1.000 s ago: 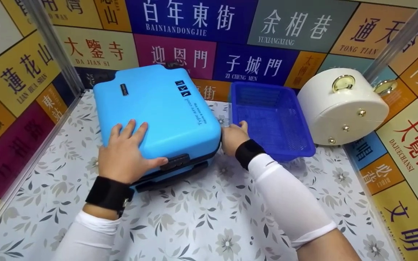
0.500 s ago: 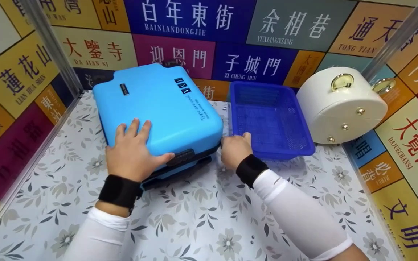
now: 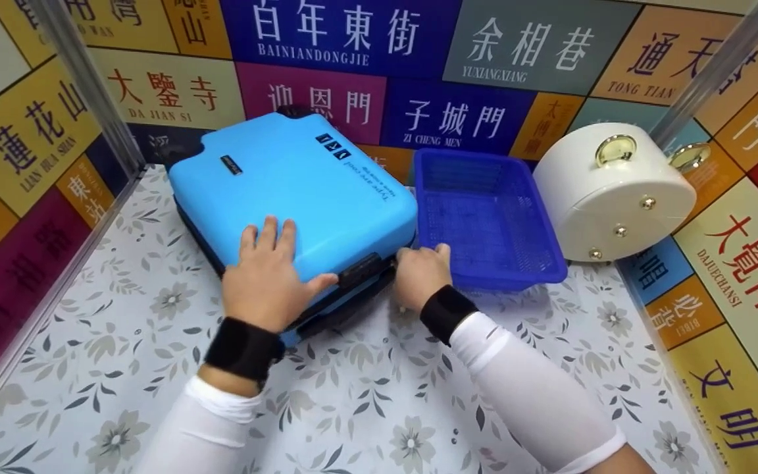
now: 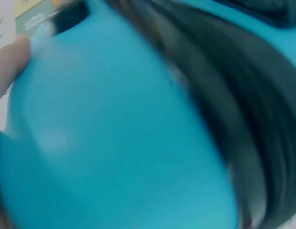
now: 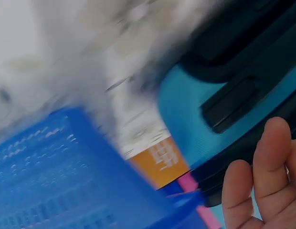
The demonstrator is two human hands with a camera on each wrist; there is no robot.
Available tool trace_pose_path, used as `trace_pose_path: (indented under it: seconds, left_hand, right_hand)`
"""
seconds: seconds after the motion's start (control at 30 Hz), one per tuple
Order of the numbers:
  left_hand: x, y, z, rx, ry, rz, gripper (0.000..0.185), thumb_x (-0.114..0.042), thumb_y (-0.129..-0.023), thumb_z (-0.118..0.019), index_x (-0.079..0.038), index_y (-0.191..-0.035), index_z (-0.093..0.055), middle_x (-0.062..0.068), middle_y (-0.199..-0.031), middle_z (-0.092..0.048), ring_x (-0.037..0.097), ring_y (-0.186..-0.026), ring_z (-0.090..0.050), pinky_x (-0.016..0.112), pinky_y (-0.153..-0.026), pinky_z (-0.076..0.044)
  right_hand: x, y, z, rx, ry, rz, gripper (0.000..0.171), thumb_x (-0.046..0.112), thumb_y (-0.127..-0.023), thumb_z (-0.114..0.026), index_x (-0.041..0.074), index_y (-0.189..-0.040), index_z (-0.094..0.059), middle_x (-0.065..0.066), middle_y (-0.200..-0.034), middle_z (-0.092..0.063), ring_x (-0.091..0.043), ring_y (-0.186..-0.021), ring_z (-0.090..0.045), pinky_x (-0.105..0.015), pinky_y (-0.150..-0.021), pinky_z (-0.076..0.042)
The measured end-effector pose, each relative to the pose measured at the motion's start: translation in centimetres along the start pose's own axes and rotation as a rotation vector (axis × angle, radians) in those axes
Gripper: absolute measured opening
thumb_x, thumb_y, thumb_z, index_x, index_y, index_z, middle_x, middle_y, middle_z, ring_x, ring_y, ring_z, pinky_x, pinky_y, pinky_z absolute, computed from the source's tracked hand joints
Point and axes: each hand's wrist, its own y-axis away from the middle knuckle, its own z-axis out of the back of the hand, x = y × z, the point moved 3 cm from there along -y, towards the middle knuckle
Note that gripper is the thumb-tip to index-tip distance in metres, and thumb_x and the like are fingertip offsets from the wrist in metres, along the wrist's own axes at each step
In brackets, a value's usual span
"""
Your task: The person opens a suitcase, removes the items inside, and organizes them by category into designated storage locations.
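Note:
A light blue hard-shell suitcase (image 3: 313, 191) lies on its side at centre left in the head view, with black trim along its edge. My left hand (image 3: 267, 283) rests on its top face near the front edge, fingers spread and straight, thumb near the black lock panel (image 3: 360, 268). At the right end of that edge my right hand (image 3: 424, 271) has curled fingers and grips at the zipper; its pull is hidden. In the right wrist view the fingers (image 5: 273, 162) lie beside the dark seam. Blue shell (image 4: 114, 129) fills most of the blurred left wrist view.
A blue plastic basket (image 3: 545, 217) stands just right of the suitcase. Beyond it is a white rounded case (image 3: 589, 184) with gold fittings. Panels of coloured signs (image 3: 326, 39) wall in the back and sides. A floral cloth (image 3: 353, 421) covers the surface.
The suitcase has turned and shifted to the right, its near right corner now beside the basket. My left hand moved right with it. The right hand has come slightly nearer along the front edge.

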Motion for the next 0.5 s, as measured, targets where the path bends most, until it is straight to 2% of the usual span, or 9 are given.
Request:
trace_pose_path:
  seconds: [0.1, 0.2, 0.27, 0.37, 0.5]
  left_hand:
    - [1.5, -0.2, 1.1, 0.064, 0.074, -0.078, 0.106, -0.079, -0.086, -0.067, -0.013, -0.164, -0.038, 0.016, -0.174, -0.027, 0.047, -0.159, -0.024, 0.073, -0.102, -0.048]
    - [3.2, -0.8, 1.7, 0.121, 0.147, -0.152, 0.108, -0.074, -0.082, -0.075, -0.017, -0.165, -0.038, 0.015, -0.175, -0.023, 0.049, -0.161, -0.016, 0.080, -0.117, -0.025]
    - [4.1, -1.1, 1.5, 0.132, 0.159, -0.208, 0.112, -0.072, -0.077, -0.081, -0.020, -0.166, -0.035, 0.014, -0.176, -0.021, 0.050, -0.161, -0.011, 0.083, -0.119, -0.011]
    - [4.8, -1.3, 0.7, 0.086, 0.140, -0.292, 0.118, -0.074, -0.071, -0.085, -0.025, -0.166, -0.035, 0.013, -0.176, -0.022, 0.051, -0.161, -0.010, 0.086, -0.117, -0.003]
    - [5.0, -1.1, -0.4, -0.061, 0.111, -0.343, 0.114, -0.077, -0.068, -0.084, -0.025, -0.162, -0.044, 0.014, -0.171, -0.034, 0.051, -0.159, -0.021, 0.085, -0.118, -0.011]
  right_hand:
    - [-0.6, -0.3, -0.2, -0.011, 0.013, -0.002, 0.018, 0.015, -0.080, -0.079, 0.008, -0.095, -0.072, -0.009, -0.088, -0.077, -0.032, -0.084, -0.068, -0.051, -0.092, -0.033]
    - [-0.7, -0.5, -0.3, -0.022, 0.027, -0.007, 0.014, 0.015, -0.084, -0.077, 0.008, -0.095, -0.073, -0.008, -0.087, -0.077, -0.031, -0.084, -0.067, -0.051, -0.093, -0.033]
    - [-0.7, -0.6, -0.4, -0.021, 0.028, -0.009, 0.011, 0.014, -0.087, -0.074, 0.009, -0.096, -0.073, -0.008, -0.087, -0.077, -0.030, -0.084, -0.066, -0.051, -0.093, -0.033]
    - [-0.7, -0.6, -0.5, -0.023, 0.027, -0.011, 0.010, 0.015, -0.088, -0.073, 0.009, -0.096, -0.073, -0.008, -0.087, -0.077, -0.030, -0.084, -0.066, -0.050, -0.093, -0.032]
    - [-0.7, -0.6, -0.4, -0.065, 0.029, 0.006, 0.008, 0.014, -0.089, -0.071, 0.008, -0.093, -0.072, -0.010, -0.085, -0.076, -0.032, -0.085, -0.066, -0.051, -0.092, -0.032]
